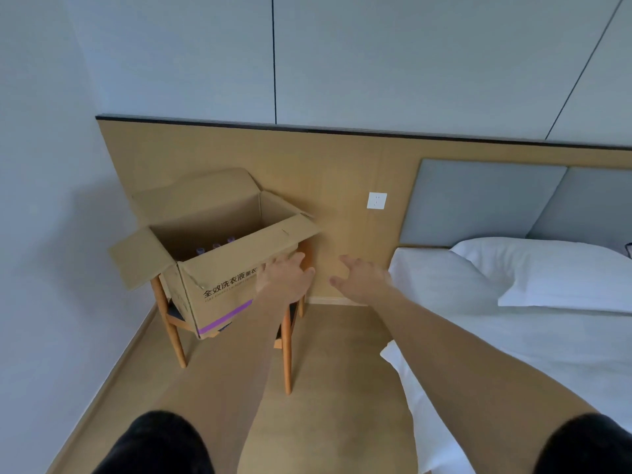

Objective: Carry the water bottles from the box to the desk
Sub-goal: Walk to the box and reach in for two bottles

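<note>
An open cardboard box (219, 289) with printed characters and a purple stripe rests on a wooden chair (287, 350) against the wall panel. Inside it, the purple caps of three water bottles (216, 246) show just above the front wall; their bodies are hidden. My left hand (285, 277) reaches forward with fingers apart, in front of the box's right front corner, and holds nothing. My right hand (362, 280) is stretched out to the right of the box, open and empty, over the floor. No desk is in view.
A bed (513, 354) with white sheets and a pillow (561, 271) fills the right side. A wood wall panel (342, 172) with a white socket (377, 200) stands behind. The left wall is close to the chair. Tan floor runs between chair and bed.
</note>
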The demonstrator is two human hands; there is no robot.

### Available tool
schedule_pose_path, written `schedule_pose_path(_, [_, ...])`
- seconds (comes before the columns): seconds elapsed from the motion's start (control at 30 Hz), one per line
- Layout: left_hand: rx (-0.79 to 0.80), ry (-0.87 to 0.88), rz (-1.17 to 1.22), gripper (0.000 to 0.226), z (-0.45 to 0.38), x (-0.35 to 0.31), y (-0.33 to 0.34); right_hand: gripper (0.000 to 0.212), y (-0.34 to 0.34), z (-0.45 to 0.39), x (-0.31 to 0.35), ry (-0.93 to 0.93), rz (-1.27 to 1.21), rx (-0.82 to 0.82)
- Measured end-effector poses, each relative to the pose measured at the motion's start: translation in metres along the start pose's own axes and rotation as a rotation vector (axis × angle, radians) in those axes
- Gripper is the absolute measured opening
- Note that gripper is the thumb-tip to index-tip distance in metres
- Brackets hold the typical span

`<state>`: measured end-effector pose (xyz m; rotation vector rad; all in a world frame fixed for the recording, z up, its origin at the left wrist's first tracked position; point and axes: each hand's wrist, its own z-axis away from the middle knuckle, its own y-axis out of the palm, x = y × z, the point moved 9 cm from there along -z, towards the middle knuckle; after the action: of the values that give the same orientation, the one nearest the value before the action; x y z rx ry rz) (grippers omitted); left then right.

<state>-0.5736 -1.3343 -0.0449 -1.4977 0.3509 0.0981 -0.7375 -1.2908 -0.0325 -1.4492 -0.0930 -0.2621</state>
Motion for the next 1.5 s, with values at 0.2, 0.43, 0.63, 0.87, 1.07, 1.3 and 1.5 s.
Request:
schedule_pose_path(0.2, [0.019, 0.016, 0.015, 0.056, -0.064, 0.021, 0.004, 0.065, 0.004, -0.066, 0.018, 0.02, -0.003, 0.008])
schedule_pose_path(0.43, [-0.001, -0.071, 0.066, 0.053, -0.112, 0.08, -0.002, 0.064, 0.007, -0.136, 0.057, -0.029, -0.012, 0.013])
schedule_pose_path(0.63, [-0.048, -0.157, 0.047, 0.046, -0.144, 0.134, -0.009, 0.063, 0.028, -0.193, 0.104, -0.133, -0.028, 0.054])
schedule_pose_path(0.87, [-0.124, -0.334, 0.054, 0.052, -0.193, 0.202, -0.022, 0.064, 0.048, -0.29, 0.156, -0.275, -0.079, 0.154])
schedule_pose_path(1.07, [-0.115, -0.451, 0.015, 0.055, -0.254, 0.221, -0.024, 0.065, 0.044, -0.374, 0.184, -0.379, -0.066, 0.16])
schedule_pose_path(1.3, [-0.153, -0.467, 0.003, 0.052, -0.321, 0.208, -0.019, 0.066, 0.042, -0.463, 0.174, -0.424, -0.029, 0.185])
schedule_pose_path(1.5, [-0.093, -0.48, 0.019, 0.055, -0.353, 0.216, -0.005, 0.065, 0.06, -0.507, 0.178, -0.45, -0.062, 0.238])
